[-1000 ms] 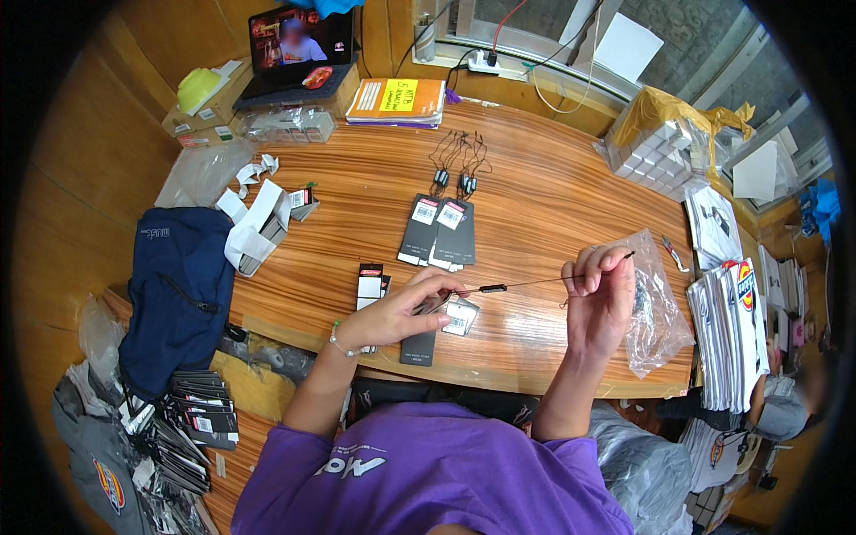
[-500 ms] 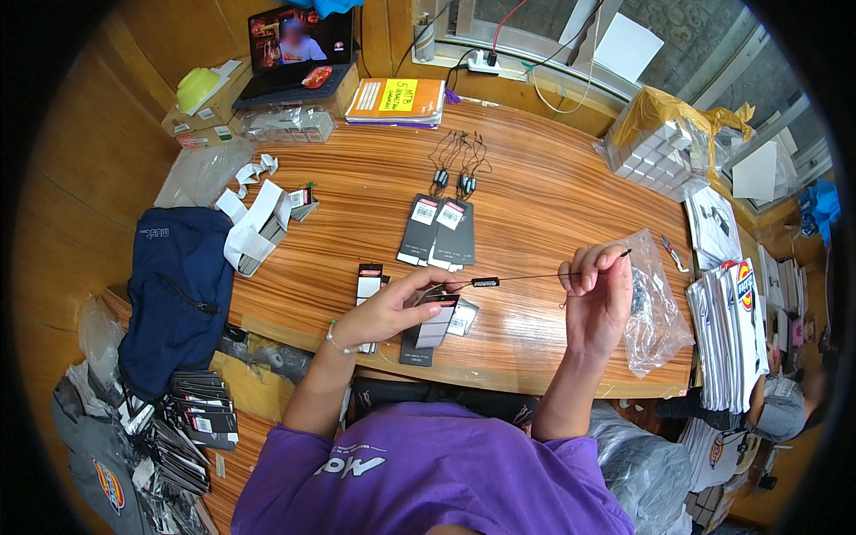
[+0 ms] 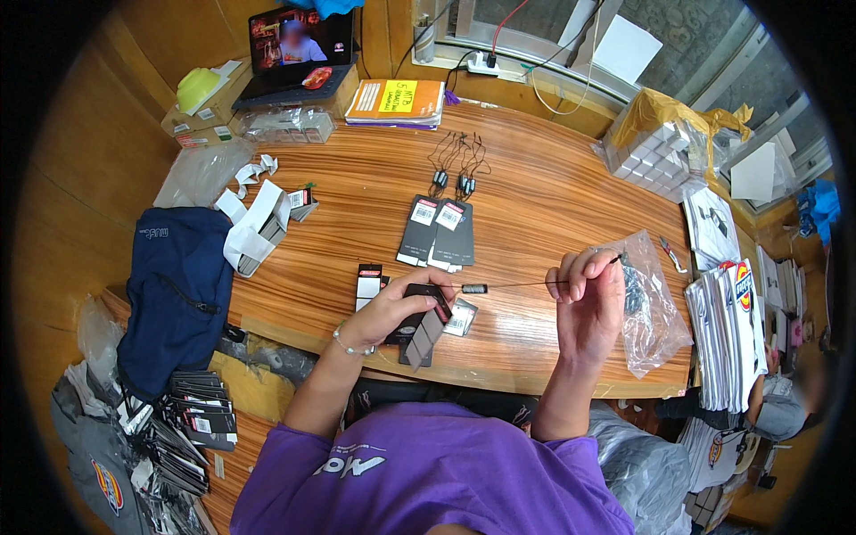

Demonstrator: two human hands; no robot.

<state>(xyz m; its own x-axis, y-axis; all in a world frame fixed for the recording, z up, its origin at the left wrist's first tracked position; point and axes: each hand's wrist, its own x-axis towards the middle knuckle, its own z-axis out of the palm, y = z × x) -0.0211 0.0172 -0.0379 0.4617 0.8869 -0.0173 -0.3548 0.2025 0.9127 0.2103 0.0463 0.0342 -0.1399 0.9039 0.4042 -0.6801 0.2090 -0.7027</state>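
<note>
My left hand [image 3: 399, 309] is closed on a dark hang tag [image 3: 426, 337] with grey panels, tilted over the table's near edge. From the tag a thin black string runs right through a small black seal bead [image 3: 474, 289] to my right hand [image 3: 587, 299]. The fingers of that hand pinch the string, pulling it taut, and its dark tip [image 3: 615, 259] pokes out above them. Beside the left hand lie another tag [image 3: 368, 283] and small white-labelled cards [image 3: 460, 317]. Farther off are two stacks of finished-looking dark tags [image 3: 434, 234] with bunched strings [image 3: 453, 183].
A clear plastic bag [image 3: 655, 312] with dark strings lies right of my right hand, near small pliers [image 3: 673, 253]. Folded white garments [image 3: 727, 330] are stacked at the right edge. Left are a white-wrapped card bundle [image 3: 259, 230] and a navy bag [image 3: 178, 285]. A laptop [image 3: 300, 53] stands far back.
The tag in my left hand has turned and tilted, its panels now slanting down to the left. My right hand has shifted slightly left and down, with the string still stretched between the hands.
</note>
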